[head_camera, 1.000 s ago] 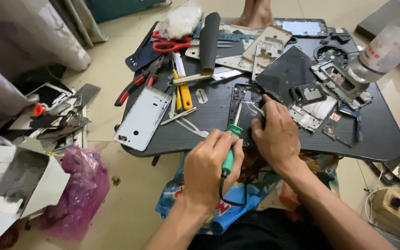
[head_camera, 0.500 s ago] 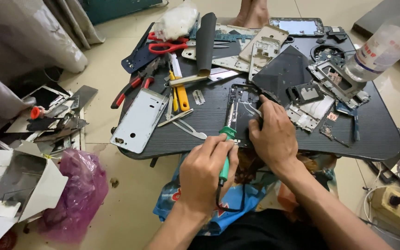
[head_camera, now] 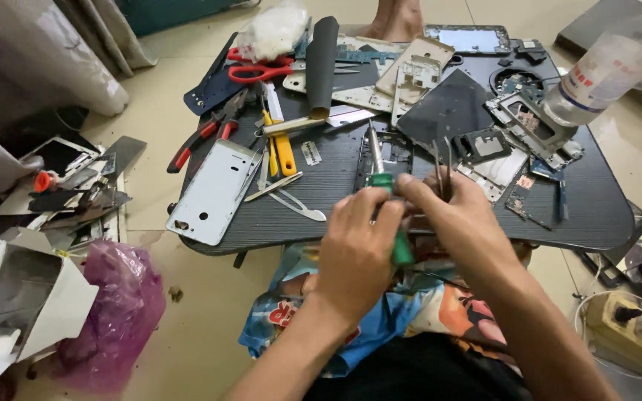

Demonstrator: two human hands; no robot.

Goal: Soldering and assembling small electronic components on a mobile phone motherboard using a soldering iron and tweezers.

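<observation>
Where parts litter it, dark table [head_camera: 603,215], tiled floor [head_camera: 195,341]

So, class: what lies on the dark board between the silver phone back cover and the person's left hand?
In the head view, metal tweezers lie between the silver cover and the left hand.

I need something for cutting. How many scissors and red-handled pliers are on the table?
2. The red-handled scissors lie at the far left of the table; the red-handled pliers lie at its left edge. Clutter may hide others.
</observation>
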